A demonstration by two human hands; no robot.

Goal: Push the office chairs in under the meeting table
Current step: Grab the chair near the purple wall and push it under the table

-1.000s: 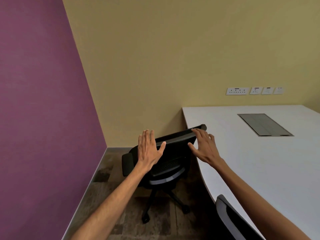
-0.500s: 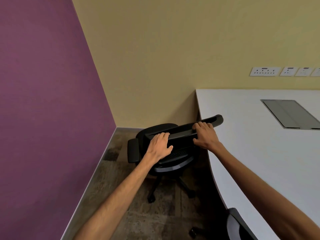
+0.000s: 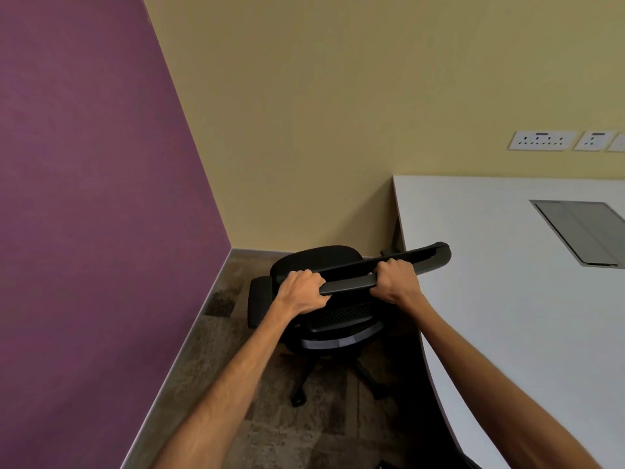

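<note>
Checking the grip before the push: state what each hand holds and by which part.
Both hold the black mesh-backed office chair by the top rail of its backrest: left hand near the rail's left end, right hand toward its middle, fingers curled over it.

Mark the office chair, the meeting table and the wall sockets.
office chair [image 3: 348, 284]: head view, top bar of backrest.
meeting table [image 3: 490, 265]: head view, bare white top.
wall sockets [image 3: 541, 141]: head view, leftmost plate.

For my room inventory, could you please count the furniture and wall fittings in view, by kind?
Black mesh-backed office chair, gripped at its top rail by the left hand and right hand: 1
White meeting table with a grey hatch: 1
White wall socket plates: 3, the last cut off by the frame
Total: 5
</note>
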